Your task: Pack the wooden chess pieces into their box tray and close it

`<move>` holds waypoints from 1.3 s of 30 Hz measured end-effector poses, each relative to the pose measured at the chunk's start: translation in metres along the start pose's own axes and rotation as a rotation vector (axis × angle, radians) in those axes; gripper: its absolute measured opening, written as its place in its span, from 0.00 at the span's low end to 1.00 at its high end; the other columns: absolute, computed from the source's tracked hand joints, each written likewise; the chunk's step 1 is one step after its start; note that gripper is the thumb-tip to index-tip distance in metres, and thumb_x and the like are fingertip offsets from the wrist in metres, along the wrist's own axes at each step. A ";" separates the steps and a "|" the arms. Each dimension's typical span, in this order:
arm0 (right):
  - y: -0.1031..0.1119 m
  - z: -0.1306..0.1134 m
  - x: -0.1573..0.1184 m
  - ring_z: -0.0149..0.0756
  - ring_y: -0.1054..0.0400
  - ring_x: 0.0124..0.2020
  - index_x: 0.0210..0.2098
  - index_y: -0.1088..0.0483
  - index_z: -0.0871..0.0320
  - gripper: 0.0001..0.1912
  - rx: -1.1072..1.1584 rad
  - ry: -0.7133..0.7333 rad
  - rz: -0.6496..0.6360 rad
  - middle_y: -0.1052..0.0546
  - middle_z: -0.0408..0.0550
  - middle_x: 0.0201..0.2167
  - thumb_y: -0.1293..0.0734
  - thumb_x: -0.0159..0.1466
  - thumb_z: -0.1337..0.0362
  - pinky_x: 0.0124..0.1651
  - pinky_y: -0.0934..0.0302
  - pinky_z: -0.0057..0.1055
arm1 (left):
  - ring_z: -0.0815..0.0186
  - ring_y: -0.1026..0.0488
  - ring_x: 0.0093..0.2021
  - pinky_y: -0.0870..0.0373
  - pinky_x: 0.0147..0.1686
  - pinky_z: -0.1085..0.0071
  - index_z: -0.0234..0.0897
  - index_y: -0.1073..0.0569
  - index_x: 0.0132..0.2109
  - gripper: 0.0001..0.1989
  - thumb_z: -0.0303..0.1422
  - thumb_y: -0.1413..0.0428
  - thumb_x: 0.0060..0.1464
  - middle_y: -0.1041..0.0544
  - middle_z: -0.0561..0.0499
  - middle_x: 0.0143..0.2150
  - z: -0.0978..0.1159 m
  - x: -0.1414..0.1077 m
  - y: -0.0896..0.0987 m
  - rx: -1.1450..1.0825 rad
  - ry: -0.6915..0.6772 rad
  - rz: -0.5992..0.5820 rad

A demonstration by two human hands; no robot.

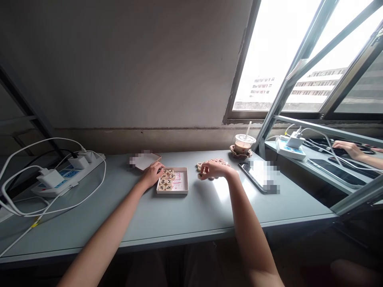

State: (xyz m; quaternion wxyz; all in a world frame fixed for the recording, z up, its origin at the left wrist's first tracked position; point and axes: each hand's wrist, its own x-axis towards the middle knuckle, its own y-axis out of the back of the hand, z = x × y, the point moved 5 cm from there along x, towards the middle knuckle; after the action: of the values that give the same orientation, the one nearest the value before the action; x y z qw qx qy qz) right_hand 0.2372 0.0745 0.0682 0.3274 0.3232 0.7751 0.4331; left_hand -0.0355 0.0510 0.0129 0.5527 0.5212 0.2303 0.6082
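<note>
A shallow white box (187,187) lies on the table with several round wooden Chinese chess pieces (166,182) in rows on its left side. Printed paper (178,180) shows on the bare right part of its floor. My left hand (152,175) is at the box's upper left corner, its fingers curled over the wall. To the right of the box, my right hand (214,169) hovers over a group of loose chess pieces (221,160) and partly covers them. Its thumb and forefinger pinch at one chess piece (200,175); whether that piece is lifted I cannot tell.
Behind my left hand lies the box lid (146,160). A drink cup with a straw (243,144) and a tablet (259,177) are on the right. Power strips with white cables (68,175) occupy the left. Another person's hand (348,149) rests at a neighbouring table beyond the metal frame (299,75).
</note>
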 end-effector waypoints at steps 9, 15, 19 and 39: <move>-0.002 -0.001 0.001 0.32 0.34 0.26 0.34 0.30 0.51 0.14 -0.181 -0.055 0.012 0.26 0.40 0.26 0.29 0.47 0.58 0.28 0.46 0.27 | 0.60 0.32 0.49 0.36 0.46 0.66 0.38 0.30 0.40 0.12 0.34 0.57 0.57 0.28 0.48 0.44 0.001 0.000 0.000 -0.009 0.004 0.002; -0.004 0.005 0.007 0.31 0.34 0.24 0.34 0.29 0.53 0.10 -0.121 -0.078 -0.025 0.27 0.42 0.25 0.32 0.52 0.62 0.26 0.44 0.26 | 0.59 0.34 0.51 0.36 0.47 0.65 0.38 0.29 0.40 0.13 0.35 0.56 0.57 0.28 0.48 0.44 -0.002 0.000 0.000 -0.031 0.005 0.014; -0.012 -0.020 0.021 0.30 0.33 0.30 0.42 0.32 0.55 0.10 -0.010 0.159 0.147 0.27 0.45 0.32 0.36 0.60 0.62 0.30 0.42 0.25 | 0.59 0.32 0.49 0.36 0.47 0.66 0.38 0.28 0.37 0.11 0.35 0.54 0.54 0.27 0.49 0.42 -0.003 0.002 -0.001 -0.136 0.008 0.012; -0.053 -0.083 0.038 0.36 0.37 0.41 0.42 0.29 0.55 0.10 -0.235 0.552 0.482 0.29 0.47 0.39 0.33 0.60 0.60 0.40 0.45 0.29 | 0.63 0.31 0.42 0.35 0.46 0.67 0.35 0.27 0.31 0.10 0.35 0.49 0.47 0.27 0.48 0.37 0.010 0.001 -0.004 -0.520 0.024 -0.154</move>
State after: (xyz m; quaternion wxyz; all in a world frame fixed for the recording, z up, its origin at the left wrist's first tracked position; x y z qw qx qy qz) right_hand 0.1386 0.0445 0.0466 0.0299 0.3276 0.6811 0.6541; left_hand -0.0250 0.0497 0.0132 0.7100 0.3353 0.1119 0.6090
